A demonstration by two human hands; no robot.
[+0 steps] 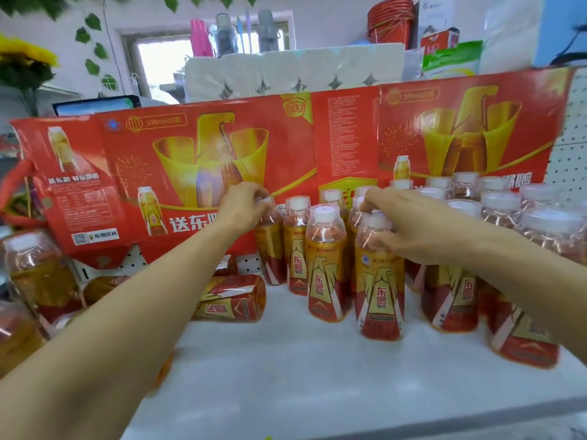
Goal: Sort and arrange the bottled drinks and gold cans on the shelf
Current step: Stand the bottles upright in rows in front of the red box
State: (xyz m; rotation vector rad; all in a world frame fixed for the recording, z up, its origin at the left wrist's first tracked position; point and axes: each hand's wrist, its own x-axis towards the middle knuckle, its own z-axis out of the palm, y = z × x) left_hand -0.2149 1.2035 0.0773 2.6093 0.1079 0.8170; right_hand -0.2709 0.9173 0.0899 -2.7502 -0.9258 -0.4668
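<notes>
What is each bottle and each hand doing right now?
Left hand: grips a tilted bottle's cap.
Tilted bottle: leaning, held.
Right hand: grips front bottle's top.
Front bottle: upright, held.
Fallen bottle: lying on its side.

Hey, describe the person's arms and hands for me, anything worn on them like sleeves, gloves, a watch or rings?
Both forearms are bare as far as the picture shows; no sleeve reaches into view. The left hand and the right hand wear no gloves. No watch, bracelet or band shows at either wrist, and no ring is visible on the fingers that show. Motion blur softens the finer detail.
</notes>
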